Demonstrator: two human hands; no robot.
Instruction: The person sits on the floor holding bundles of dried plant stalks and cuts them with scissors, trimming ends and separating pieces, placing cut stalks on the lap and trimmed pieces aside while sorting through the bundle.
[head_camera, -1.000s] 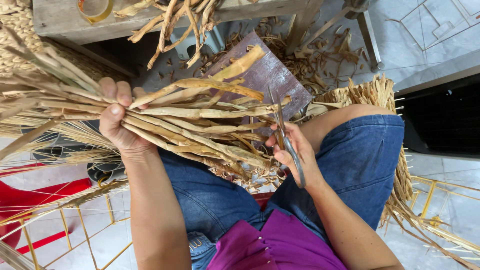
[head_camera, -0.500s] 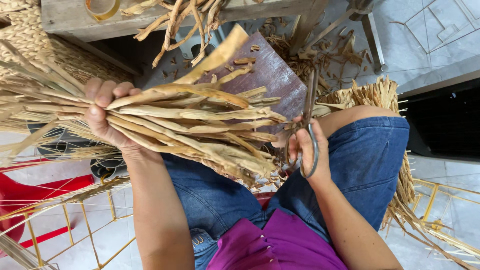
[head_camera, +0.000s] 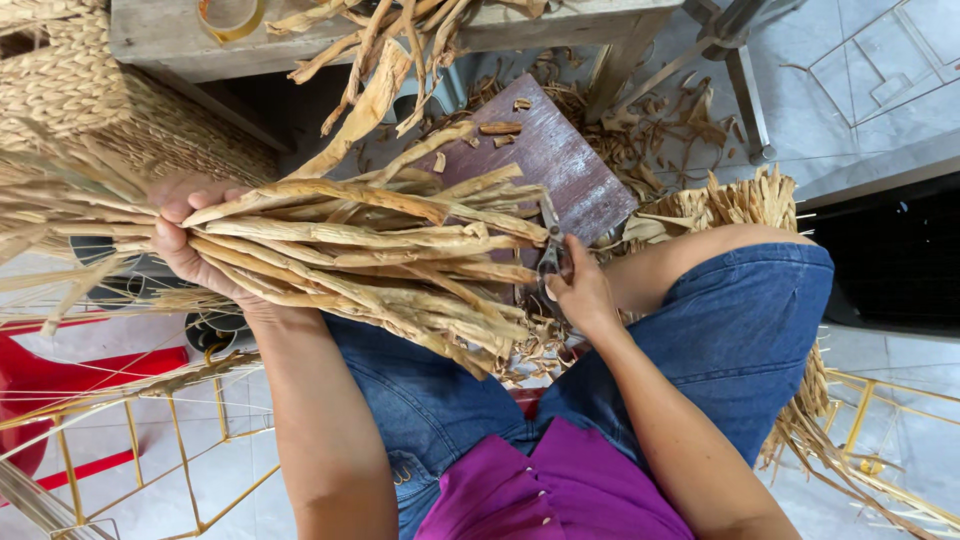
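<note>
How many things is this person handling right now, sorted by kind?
Bundle of dried plant stalks, gripped by the left hand: 1
Scissors, in the right hand: 1
Purple board under the tips: 1
Total: 3

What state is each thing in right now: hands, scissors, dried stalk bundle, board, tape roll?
Left hand: closed around the bundle.
Right hand: gripping the scissors.
Small metal scissors: blades at the stalk tips; open or shut unclear.
Bundle of tan dried plant stalks: held roughly level, ends uneven.
Dark purple-brown wooden board: tilted, strewn with cut scraps.
Yellowish tape roll: lying flat on the wooden bench.
</note>
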